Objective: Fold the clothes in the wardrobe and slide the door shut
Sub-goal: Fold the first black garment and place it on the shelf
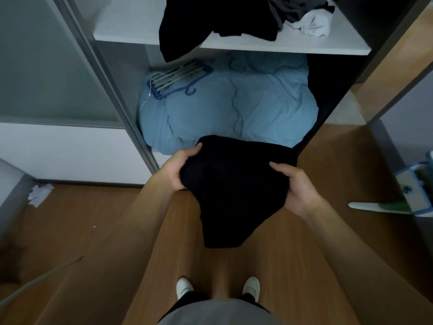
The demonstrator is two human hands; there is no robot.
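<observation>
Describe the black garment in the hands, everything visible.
The black garment is soft, plain cloth, too dark to show seams or type. It is bunched, wide at the top, hanging to a narrower lower edge. The left hand grips its left side and the right hand its right side, thumbs on top. It is held in the air before the open wardrobe, above the wooden floor, with nothing else plainly touching it.

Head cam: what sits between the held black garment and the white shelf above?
Head view: a crumpled light blue duvet fills the gap from black garment to shelf, hangers on its upper left; another dark garment droops off the shelf edge.
</observation>
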